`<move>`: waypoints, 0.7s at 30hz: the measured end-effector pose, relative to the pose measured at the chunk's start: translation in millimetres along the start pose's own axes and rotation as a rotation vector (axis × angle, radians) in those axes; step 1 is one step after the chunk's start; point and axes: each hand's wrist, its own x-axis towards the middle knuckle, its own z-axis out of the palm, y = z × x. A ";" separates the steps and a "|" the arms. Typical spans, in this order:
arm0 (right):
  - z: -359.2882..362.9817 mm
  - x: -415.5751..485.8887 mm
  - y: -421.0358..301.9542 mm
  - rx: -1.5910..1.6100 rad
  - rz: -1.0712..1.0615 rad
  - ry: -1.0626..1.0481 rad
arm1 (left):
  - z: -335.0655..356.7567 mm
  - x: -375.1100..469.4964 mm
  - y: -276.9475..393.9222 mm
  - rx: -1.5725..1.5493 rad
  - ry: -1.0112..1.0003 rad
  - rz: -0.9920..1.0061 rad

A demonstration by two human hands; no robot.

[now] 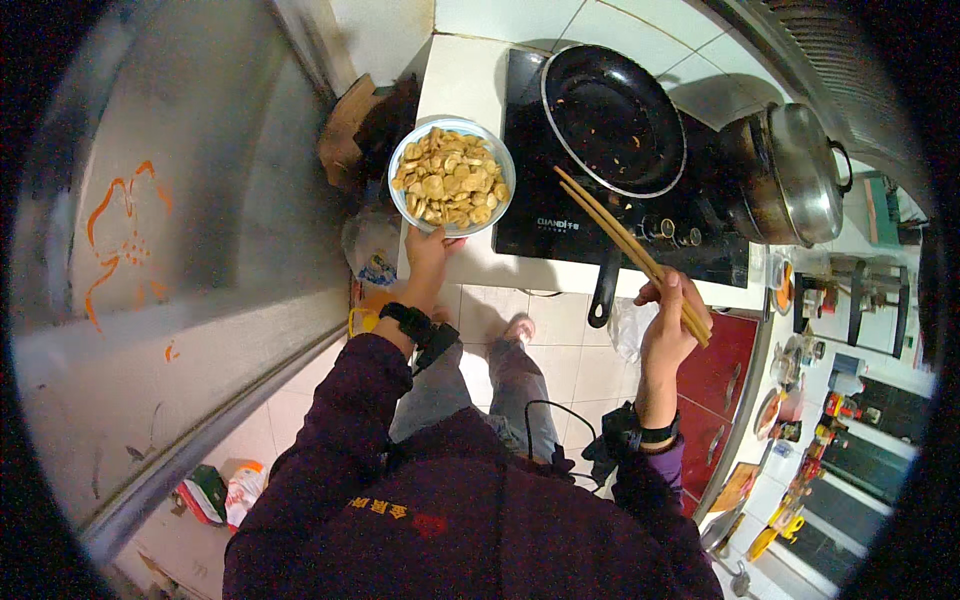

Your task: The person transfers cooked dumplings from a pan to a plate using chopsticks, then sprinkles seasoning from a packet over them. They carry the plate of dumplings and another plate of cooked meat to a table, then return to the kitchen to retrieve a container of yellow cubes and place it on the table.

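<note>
My left hand grips the near rim of a white bowl over the counter's left end. Browned round slices of food heap the bowl. In my right hand is a pair of wooden chopsticks, their tips pointing up and left over the cooktop. A black frying pan sits tilted on the black glass cooktop, a few food scraps on its dark inside. Its handle sticks out past the counter edge, to the left of my right hand.
A lidded steel pot stands at the cooktop's right. Red cabinet doors lie below the counter. To the left rises a large grey panel. Dishes and a wooden board line the right-hand counter. A plastic bag hangs under the pan handle.
</note>
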 end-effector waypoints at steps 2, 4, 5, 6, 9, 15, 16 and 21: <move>-2.3 -3.7 -4.0 -0.029 0.010 0.015 | -2.8 0.2 2.9 0.006 -0.005 0.006; -3.5 -4.0 -6.7 -0.015 -0.002 0.033 | -6.3 -1.3 7.0 -0.010 0.007 0.002; -3.8 -2.9 -7.5 -0.006 -0.003 0.035 | -9.4 -2.4 10.3 0.019 -0.005 -0.003; -4.7 -0.8 -8.3 0.004 -0.001 0.036 | -12.3 -4.2 14.8 0.052 -0.015 -0.033; -8.1 10.8 -9.5 0.040 0.004 0.060 | -15.4 -12.8 32.3 0.117 -0.062 -0.035; -31.0 38.1 -17.0 0.162 -0.002 0.080 | -1.7 -63.8 94.7 0.545 -0.207 0.192; -35.2 41.3 -18.6 0.194 0.006 0.094 | 5.8 -70.5 106.0 0.347 -0.205 0.049; -59.4 52.2 -16.2 0.321 0.004 0.172 | 46.8 -100.1 157.7 0.615 -0.322 -0.050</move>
